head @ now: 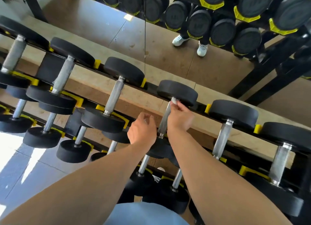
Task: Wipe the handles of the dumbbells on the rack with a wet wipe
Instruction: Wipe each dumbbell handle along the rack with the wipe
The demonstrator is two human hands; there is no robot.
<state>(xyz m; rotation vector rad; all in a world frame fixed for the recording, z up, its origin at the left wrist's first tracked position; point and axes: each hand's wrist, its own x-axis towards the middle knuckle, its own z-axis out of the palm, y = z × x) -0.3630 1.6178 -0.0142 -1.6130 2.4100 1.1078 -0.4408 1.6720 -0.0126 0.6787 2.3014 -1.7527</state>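
Currently pinching wet wipe (174,100) with right hand (180,117) at far end of dumbbell handle (164,118) on top rack tier. Left hand (142,130) loosely curled beside handle, holding nothing. Risk: light pinch letting wipe slip off.

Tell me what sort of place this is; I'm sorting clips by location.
Most likely a gym's free-weights area: black round-headed dumbbells with metal handles sit on a tiered black rack with yellow cradles, facing a wall mirror.
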